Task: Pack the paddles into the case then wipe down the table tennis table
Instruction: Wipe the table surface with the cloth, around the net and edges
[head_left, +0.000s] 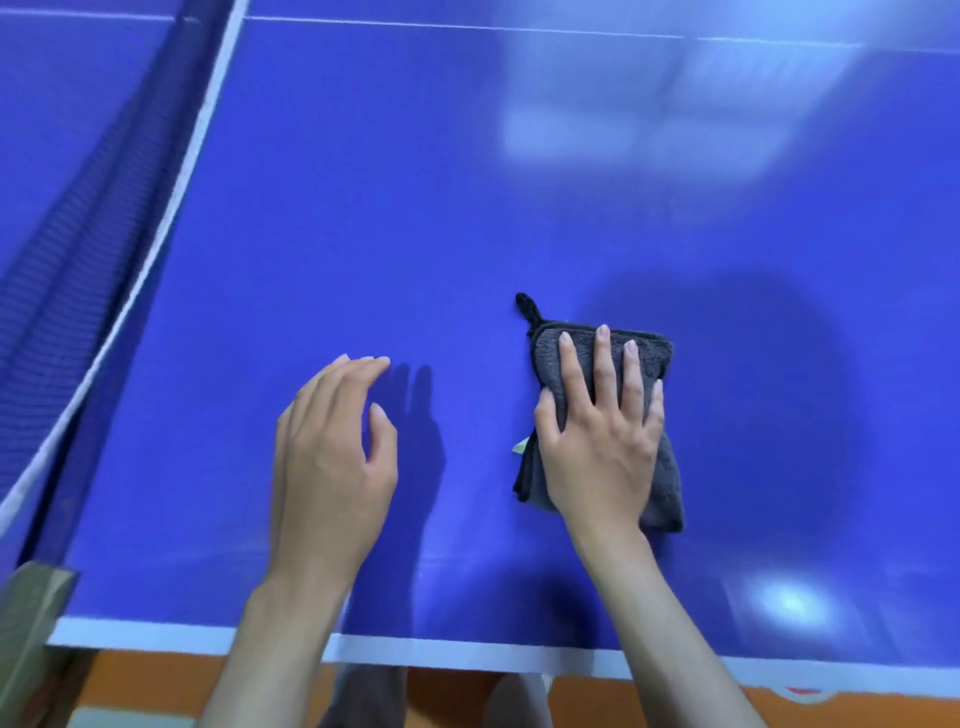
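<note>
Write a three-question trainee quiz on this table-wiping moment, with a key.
1. True or false: the right hand lies flat on the grey cloth.
2. What does the left hand hold?
3. The net lies on which side of the table in the picture: A left, B right?

Key: 1 true; 2 nothing, its fingers are loosely bent over the surface; 3 A.

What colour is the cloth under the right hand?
Dark grey cloth with black edging, in the head view.
</note>
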